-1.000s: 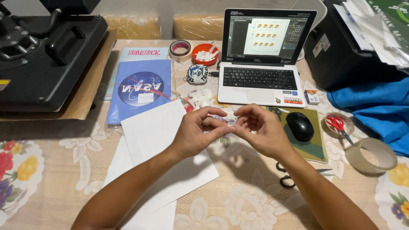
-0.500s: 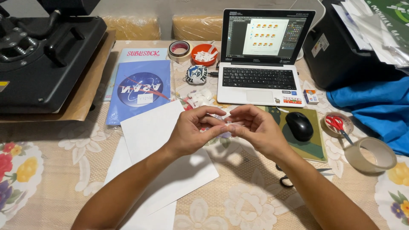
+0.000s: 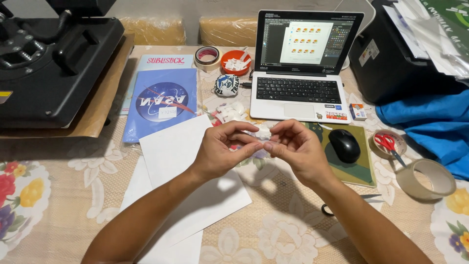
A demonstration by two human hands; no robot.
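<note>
Both hands raised mid-table, fingertips meeting. Left hand and right hand pinch small white cut-out between them, lifted off white paper sheet for close fingertip work. More white scraps at 11 o'clock from hands; mouse at 3 o'clock, within reach.

The small white piece pinched between the left hand and right hand is mostly covered by fingertips (its shape cannot be told). At ten o'clock the black press runs off the frame. The scissors at five o'clock hide under the right forearm. At two o'clock the printer is cropped.
</note>
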